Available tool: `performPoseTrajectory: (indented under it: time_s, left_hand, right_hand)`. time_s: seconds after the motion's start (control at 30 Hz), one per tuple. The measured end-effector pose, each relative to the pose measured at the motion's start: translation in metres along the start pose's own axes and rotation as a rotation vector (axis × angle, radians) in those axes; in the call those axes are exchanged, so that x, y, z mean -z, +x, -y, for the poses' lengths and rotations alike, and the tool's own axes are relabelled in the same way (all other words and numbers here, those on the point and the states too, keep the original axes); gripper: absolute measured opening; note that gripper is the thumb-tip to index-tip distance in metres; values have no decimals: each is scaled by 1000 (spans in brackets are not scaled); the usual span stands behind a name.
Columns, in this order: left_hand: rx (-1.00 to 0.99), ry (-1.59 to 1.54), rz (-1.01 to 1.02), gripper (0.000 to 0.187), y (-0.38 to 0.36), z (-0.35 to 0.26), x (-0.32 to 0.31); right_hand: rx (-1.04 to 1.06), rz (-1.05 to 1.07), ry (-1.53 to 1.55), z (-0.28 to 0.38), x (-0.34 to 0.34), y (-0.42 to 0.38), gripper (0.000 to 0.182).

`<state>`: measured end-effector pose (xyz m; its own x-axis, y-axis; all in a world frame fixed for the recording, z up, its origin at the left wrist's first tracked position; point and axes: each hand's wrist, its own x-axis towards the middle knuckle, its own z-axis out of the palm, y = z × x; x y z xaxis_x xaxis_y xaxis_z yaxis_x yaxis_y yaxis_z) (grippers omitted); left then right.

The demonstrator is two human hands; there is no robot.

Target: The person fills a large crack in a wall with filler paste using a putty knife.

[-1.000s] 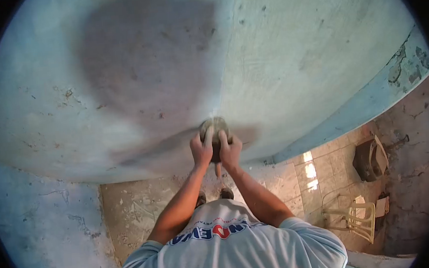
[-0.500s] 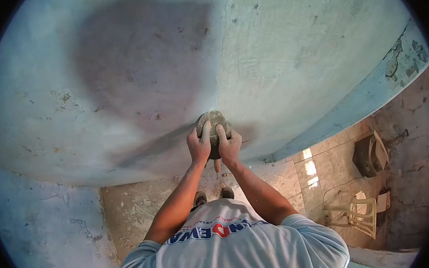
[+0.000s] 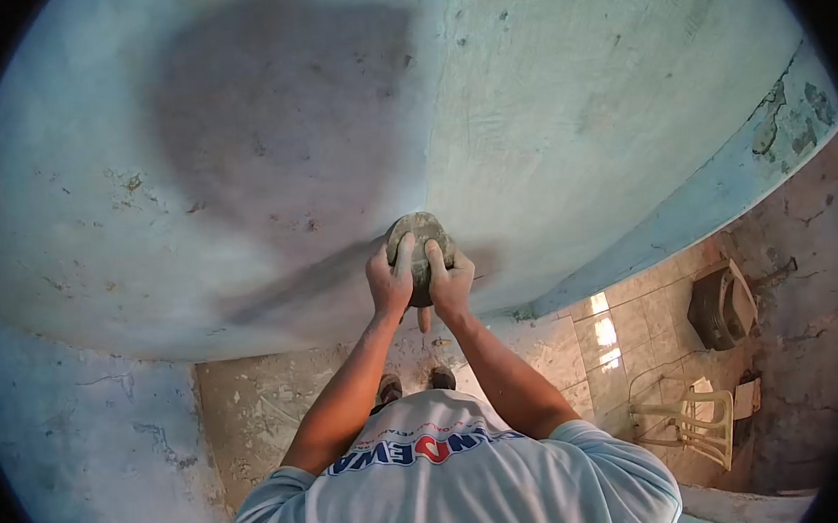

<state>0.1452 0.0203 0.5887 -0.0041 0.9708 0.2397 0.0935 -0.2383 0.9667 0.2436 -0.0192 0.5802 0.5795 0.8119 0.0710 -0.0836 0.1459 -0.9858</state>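
Observation:
A dusty grey oval tool (image 3: 417, 231) is held against the light blue wall (image 3: 528, 147), at the middle of the view; I cannot make out its exact kind. My left hand (image 3: 390, 277) grips its left side, thumb laid along the top. On the opposite side my right hand (image 3: 450, 277) is closed around it in the same way. Both sets of fingers are partly hidden behind it. Below the tool, between my wrists, a short tan rod-like piece (image 3: 424, 319) sticks out. White dust coats both hands.
Chipped spots and a dark shadow mark the wall ahead. A pale plastic chair (image 3: 707, 426) and a dark boxy object like an old television (image 3: 723, 306) stand on the tiled floor (image 3: 627, 320) at lower right. A blue side wall (image 3: 82, 441) is at left.
Both hands and the grey tool have shifted only very slightly against the wall. The grip is unchanged.

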Motion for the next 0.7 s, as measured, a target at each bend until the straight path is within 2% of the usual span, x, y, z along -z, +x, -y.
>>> performPoseTrajectory:
  time_s: [0.07, 0.17, 0.27, 0.3, 0.37, 0.47, 0.57, 0.67, 0.7]
  left_hand:
    - [37, 46, -13, 37, -16, 19, -1]
    - [138, 33, -37, 36, -42, 69, -7]
    - [69, 31, -70, 36, -17, 29, -2]
    - [-9, -31, -58, 36, -5, 6, 1]
    - [-8, -46, -43, 36, 1, -10, 5]
    - [25, 10, -28, 37, -11, 6, 4]
    - [86, 168, -6, 37, -39, 61, -1]
    - [34, 33, -78, 37, -28, 43, -3]
    - [26, -8, -37, 35, -15, 12, 1]
  right_hand:
    - [24, 2, -137, -27, 13, -7, 32]
    - [-65, -5, -321, -48, 26, -27, 31]
    - [81, 9, -222, -32, 10, -7, 32]
    - [61, -1, -142, -14, 3, -7, 33]
    - [34, -19, 24, 28, -13, -2, 36]
    - [63, -15, -77, -3, -1, -7, 39]
    - [-52, -37, -255, -24, 18, -32, 37]
    - [112, -11, -289, -27, 15, -17, 36]
    - [131, -11, -195, 3, 4, -12, 37]
